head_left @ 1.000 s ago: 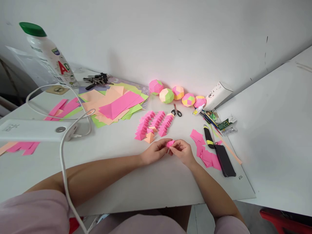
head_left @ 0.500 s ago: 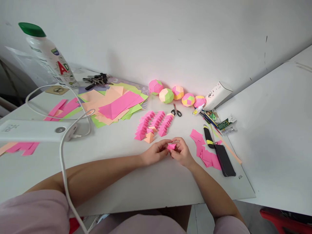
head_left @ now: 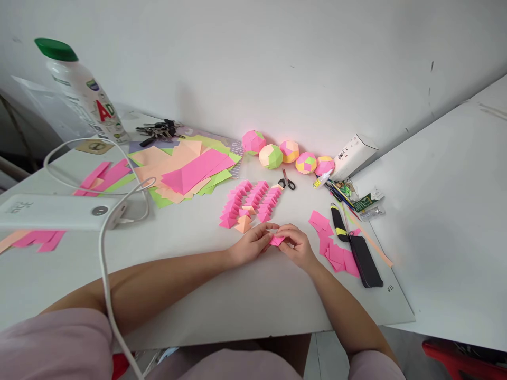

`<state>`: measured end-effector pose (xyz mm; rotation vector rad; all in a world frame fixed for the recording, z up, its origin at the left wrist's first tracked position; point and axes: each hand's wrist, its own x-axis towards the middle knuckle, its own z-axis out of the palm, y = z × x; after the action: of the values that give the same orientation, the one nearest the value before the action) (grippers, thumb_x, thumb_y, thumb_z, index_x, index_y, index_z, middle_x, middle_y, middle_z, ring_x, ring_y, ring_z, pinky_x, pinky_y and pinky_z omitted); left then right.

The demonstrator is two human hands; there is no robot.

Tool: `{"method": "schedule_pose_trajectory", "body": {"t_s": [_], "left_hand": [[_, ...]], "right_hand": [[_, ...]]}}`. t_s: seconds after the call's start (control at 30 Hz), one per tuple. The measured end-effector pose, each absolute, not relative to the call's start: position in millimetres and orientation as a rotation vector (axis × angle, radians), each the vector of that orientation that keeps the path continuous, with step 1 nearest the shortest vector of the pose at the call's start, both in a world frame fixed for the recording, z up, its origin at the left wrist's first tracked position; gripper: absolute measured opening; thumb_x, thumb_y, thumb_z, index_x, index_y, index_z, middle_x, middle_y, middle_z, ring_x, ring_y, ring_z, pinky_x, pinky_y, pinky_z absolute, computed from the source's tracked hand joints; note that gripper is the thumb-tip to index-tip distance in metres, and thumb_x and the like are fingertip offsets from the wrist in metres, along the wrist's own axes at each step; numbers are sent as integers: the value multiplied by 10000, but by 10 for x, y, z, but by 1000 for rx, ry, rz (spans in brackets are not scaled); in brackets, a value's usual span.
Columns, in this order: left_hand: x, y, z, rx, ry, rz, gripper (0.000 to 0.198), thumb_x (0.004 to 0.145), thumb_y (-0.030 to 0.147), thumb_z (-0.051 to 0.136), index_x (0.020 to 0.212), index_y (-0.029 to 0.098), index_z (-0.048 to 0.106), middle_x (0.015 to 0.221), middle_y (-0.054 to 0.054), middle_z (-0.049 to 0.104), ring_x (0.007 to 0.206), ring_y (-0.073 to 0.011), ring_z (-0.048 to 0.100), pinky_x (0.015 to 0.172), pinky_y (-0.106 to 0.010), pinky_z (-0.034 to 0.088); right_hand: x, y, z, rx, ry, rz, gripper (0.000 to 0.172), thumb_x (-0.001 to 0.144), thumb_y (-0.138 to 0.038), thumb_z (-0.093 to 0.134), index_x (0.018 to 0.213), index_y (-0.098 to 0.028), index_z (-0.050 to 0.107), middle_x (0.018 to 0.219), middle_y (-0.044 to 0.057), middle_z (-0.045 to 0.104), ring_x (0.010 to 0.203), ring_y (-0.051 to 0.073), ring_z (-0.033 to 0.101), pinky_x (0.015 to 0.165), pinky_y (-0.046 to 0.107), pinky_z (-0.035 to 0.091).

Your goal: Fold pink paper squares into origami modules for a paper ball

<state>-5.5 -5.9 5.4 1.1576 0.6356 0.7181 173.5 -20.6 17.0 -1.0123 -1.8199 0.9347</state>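
A small folded piece of pink paper [head_left: 277, 240] is pinched between my two hands, above the table near its front edge. My left hand [head_left: 251, 244] grips it from the left with thumb and fingers. From the other side, my right hand [head_left: 296, 245] holds its right end, fingertips bent over it. Just beyond my hands stand rows of folded pink paper units [head_left: 234, 203], with a few peach ones [head_left: 243, 224] at the near end. Flat pink paper pieces [head_left: 336, 255] lie to the right of my right hand.
Scissors [head_left: 287, 180] lie behind the rows. Several paper balls [head_left: 271, 156] line the wall beside a white box [head_left: 355, 157]. Loose coloured sheets [head_left: 194, 171] and keys [head_left: 160, 130] lie back left. A power bank [head_left: 59, 212] with its white cable and a bottle [head_left: 85, 97] loom at left; a black pouch [head_left: 365, 261] lies right.
The pink paper has tilted and shifted slightly left between my fingers. My right hand has moved a little left, closer to my left hand.
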Motion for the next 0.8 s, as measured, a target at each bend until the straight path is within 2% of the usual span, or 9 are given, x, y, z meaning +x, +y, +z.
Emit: {"method": "schedule_pose_trajectory", "body": {"t_s": [0.07, 0.17, 0.3, 0.4, 0.5, 0.6, 0.7, 0.77, 0.8], "left_hand": [[-52, -62, 76, 1128, 683, 730, 440, 863, 505, 460, 1138, 162, 474, 534, 80, 385, 450, -77, 344, 437, -211, 281], [-50, -59, 85, 1138, 726, 777, 381, 868, 510, 445, 1014, 163, 506, 524, 69, 436, 460, -85, 412, 459, -217, 328], [-36, -48, 61, 1153, 716, 813, 331, 837, 502, 512, 850, 173, 473, 540, 60, 488, 453, -80, 456, 456, -213, 353], [-20, -42, 58, 1117, 740, 834, 345, 821, 512, 531, 828, 178, 446, 545, 53, 514, 458, -92, 497, 461, -223, 394], [-14, -50, 80, 1112, 763, 851, 339, 831, 510, 514, 822, 181, 431, 553, 46, 524, 464, -97, 510, 466, -231, 417], [-33, -87, 90, 1174, 804, 898, 295, 870, 477, 458, 815, 190, 416, 583, 32, 536, 498, -106, 521, 488, -240, 439], [-65, -152, 59, 1489, 760, 935, 239, 896, 399, 416, 789, 189, 452, 647, -11, 571, 582, -131, 546, 556, -270, 469], [-76, -198, 25, 1877, 517, 832, 196, 880, 325, 441, 784, 179, 528, 786, -68, 630, 708, -163, 593, 687, -314, 498], [-75, -219, 7, 2053, 349, 749, 162, 866, 287, 461, 813, 178, 567, 873, -92, 655, 839, -195, 611, 800, -342, 492]], "right_hand": [[1730, -209, 182, -1052, -1797, 919, 94, 808, -256, 595, 840, -186, 649, 864, 67, 584, 721, 146, 584, 560, 263, 504], [1728, -226, 218, -1171, -1719, 964, 149, 837, -307, 581, 786, -179, 635, 747, 30, 587, 590, 118, 557, 546, 267, 487], [1734, -246, 234, -1255, -1650, 1045, 199, 854, -356, 559, 886, -184, 655, 667, 12, 604, 583, 132, 577, 573, 284, 501], [1739, -249, 209, -1300, -1590, 1076, 234, 841, -373, 577, 955, -180, 643, 632, 2, 616, 557, 132, 585, 574, 287, 505], [1745, -240, 187, -1334, -1555, 1092, 215, 826, -379, 597, 882, -174, 629, 587, -6, 607, 540, 127, 581, 573, 277, 498], [1753, -218, 182, -1357, -1512, 1101, 207, 819, -381, 605, 838, -176, 615, 625, -3, 611, 539, 115, 569, 566, 263, 492], [1768, -186, 164, -1392, -1490, 1110, 203, 812, -382, 611, 825, -179, 610, 605, -14, 588, 530, 110, 553, 549, 249, 482], [1782, -164, 132, -1414, -1474, 1118, 203, 809, -381, 611, 822, -179, 606, 560, -27, 564, 518, 110, 543, 536, 241, 476], [1789, -154, 110, -1417, -1462, 1123, 204, 808, -381, 609, 829, -178, 604, 552, -30, 560, 515, 110, 540, 528, 238, 474]]}}
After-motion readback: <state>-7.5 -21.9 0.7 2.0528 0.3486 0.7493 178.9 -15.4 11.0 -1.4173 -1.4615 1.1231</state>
